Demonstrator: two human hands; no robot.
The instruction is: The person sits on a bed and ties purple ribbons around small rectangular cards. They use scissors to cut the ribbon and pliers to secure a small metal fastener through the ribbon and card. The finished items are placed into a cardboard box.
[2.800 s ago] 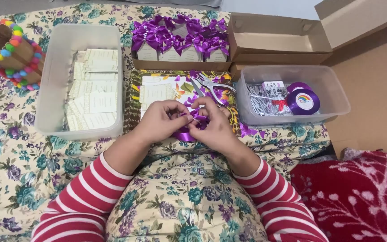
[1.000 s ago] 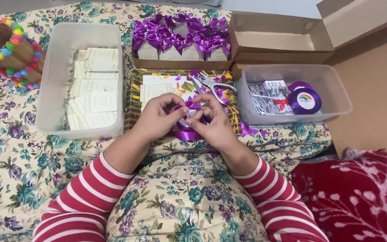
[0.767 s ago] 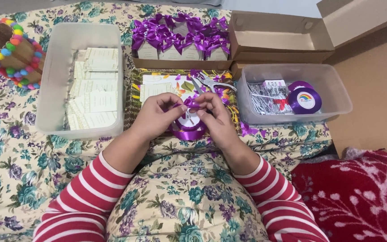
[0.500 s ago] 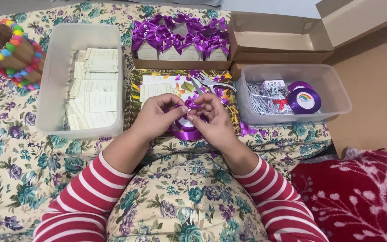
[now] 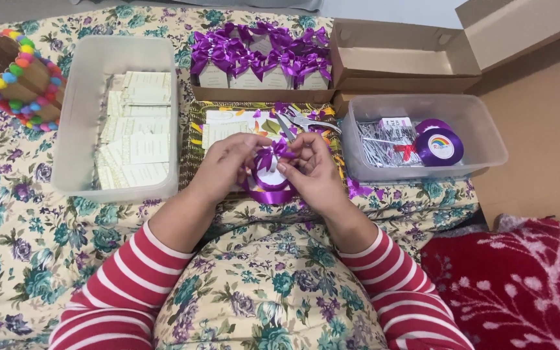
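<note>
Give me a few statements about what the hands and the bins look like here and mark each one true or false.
1. Both hands, left hand and right hand, are on a small box with a purple ribbon. True.
2. The clear bin on the left holds spools of ribbon. False: it holds stacks of flat cream cards; the purple ribbon spools lie in the clear bin on the right.
3. A row of small boxes with purple bows stands beyond the hands. True.
4. The scissors are in the right hand. False: they lie on the surface just beyond the hands.
5. The sleeves are plain blue. False: red and white stripes.
</note>
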